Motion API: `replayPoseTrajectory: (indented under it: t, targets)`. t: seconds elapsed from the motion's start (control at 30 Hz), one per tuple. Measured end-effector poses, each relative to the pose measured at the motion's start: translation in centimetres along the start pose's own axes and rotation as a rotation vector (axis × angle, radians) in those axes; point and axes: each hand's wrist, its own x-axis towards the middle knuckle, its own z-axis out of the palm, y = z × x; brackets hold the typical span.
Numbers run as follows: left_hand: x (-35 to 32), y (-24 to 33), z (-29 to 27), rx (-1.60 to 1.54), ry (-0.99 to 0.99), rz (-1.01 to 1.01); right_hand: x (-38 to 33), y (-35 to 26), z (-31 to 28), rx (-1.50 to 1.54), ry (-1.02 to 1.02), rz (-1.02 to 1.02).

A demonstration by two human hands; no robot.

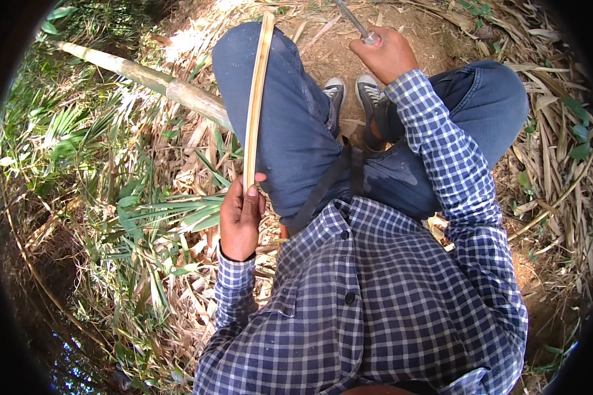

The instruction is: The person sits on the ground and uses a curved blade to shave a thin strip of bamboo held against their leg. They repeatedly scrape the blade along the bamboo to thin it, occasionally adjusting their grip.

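Observation:
My left hand (241, 220) is closed around the lower end of a long split bamboo strip (258, 99), thumb on top. The strip stands up and away from me across my left thigh, its pale, brown-streaked inner side showing. Over by my right knee, my right hand (390, 55) is wrapped round the grip of a long metal tool (354, 18). Its narrow grey shaft or blade points up and left and runs out of the picture at the top, so its far end is hidden. The two hands are well apart.
A thick bamboo pole (145, 80) lies slanting from the upper left to my left knee. Green leaves (178, 214) and dry bamboo litter (553, 105) cover the ground at both sides. My shoes (336, 92) rest on bare brown soil (435, 26).

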Motion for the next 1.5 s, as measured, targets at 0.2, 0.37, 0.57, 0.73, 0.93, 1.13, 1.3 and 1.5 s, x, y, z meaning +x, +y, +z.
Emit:
replayPoseTrajectory:
  t: [0.2, 0.37, 0.57, 0.73, 0.93, 1.13, 1.3, 1.5]
  targets:
    - [1.6, 2.4, -1.0, 0.605, -0.064, 0.089, -1.6, -3.2, -1.8, 0.111, -0.197, -0.118]
    - [3.5, 4.3, -3.3, 0.832, -0.099, 0.228, -2.0, -1.6, 0.7, -0.107, -0.235, -0.38]
    - [4.4, 8.0, -5.2, 1.017, -0.158, 0.36, -2.4, -0.9, 2.2, -0.1, -0.256, -0.364]
    - [5.2, 12.9, -6.9, 1.198, 0.102, 0.714, -2.5, -1.4, 1.9, 0.109, -0.162, -0.298]
    - [5.6, 12.3, -5.0, 0.471, 1.152, 1.183, -2.2, 0.6, 3.6, 0.336, -0.118, -0.094]
    - [8.9, 4.7, 5.0, -0.048, 0.509, 0.748, -2.6, -0.8, 2.6, 0.646, -0.291, 0.104]
    - [12.3, 3.2, 9.1, -0.074, 0.217, 0.511, -3.6, -3.7, 1.0, 0.794, -0.525, 0.393]
    - [14.1, 3.4, 8.9, 0.059, 0.222, 0.455, -5.5, -4.5, 2.2, 0.814, -0.666, 0.41]
